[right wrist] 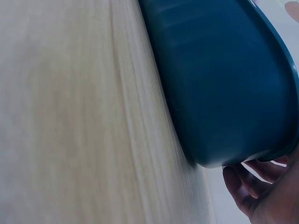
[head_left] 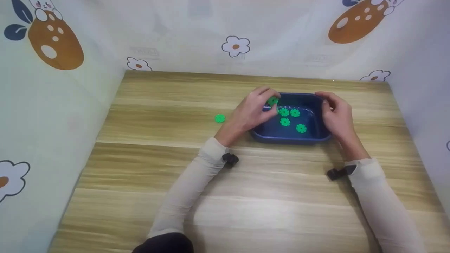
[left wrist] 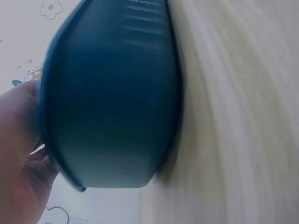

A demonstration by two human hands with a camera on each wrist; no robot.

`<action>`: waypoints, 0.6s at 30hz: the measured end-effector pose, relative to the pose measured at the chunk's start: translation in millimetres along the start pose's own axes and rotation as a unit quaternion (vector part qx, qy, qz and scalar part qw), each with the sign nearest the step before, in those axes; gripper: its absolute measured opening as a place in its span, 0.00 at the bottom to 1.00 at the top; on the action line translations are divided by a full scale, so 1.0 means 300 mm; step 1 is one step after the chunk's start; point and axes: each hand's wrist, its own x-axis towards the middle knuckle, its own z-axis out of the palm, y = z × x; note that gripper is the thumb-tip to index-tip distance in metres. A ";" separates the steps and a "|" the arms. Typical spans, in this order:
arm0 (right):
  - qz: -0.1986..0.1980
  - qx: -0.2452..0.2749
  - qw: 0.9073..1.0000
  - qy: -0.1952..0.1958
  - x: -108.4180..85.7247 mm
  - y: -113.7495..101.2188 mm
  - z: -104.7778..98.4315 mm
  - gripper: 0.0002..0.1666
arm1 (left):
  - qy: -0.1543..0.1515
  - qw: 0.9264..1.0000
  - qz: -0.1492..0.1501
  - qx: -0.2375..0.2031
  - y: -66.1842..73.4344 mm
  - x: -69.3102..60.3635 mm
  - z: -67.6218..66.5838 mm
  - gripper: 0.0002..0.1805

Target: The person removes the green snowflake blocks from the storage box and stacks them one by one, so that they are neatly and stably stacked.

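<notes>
A dark blue plastic box [head_left: 291,140] stands on the table, with several green notched plastic discs [head_left: 285,122] lying on its bottom. Over its left end, my left hand [head_left: 251,109] pinches another green disc [head_left: 272,101] between thumb and fingers. My right hand [head_left: 339,114] grips the box's right end, thumb at the rim. In the left wrist view the box's side wall [left wrist: 112,102] hides the pinched disc from sight; part of the left hand [left wrist: 21,158] shows beside it. The right wrist view has the right hand's fingers [right wrist: 240,184] curled against the box's end wall [right wrist: 229,88].
One loose green disc [head_left: 220,118] lies on the wooden table [head_left: 158,116], left of the left hand. Behind and at the sides rise pale patterned walls [head_left: 197,38]. Each sleeve carries a black wrist camera, the left one [head_left: 230,159] close to the tabletop.
</notes>
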 end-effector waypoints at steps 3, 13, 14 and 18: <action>-0.001 0.002 1.000 0.002 -0.001 -0.001 0.002 0.23 | -0.002 1.000 -0.003 0.000 0.001 -0.011 -0.025 0.16; -0.007 0.000 1.000 0.007 0.001 0.002 0.004 0.23 | 0.006 1.000 -0.012 -0.009 -0.002 -0.046 -0.085 0.13; -0.008 0.000 1.000 0.006 0.001 0.002 0.004 0.23 | 0.007 1.000 -0.013 -0.010 -0.005 -0.049 -0.089 0.13; -0.008 -0.002 1.000 0.006 0.000 0.003 0.002 0.23 | 0.011 1.000 -0.018 -0.011 -0.019 -0.068 -0.107 0.13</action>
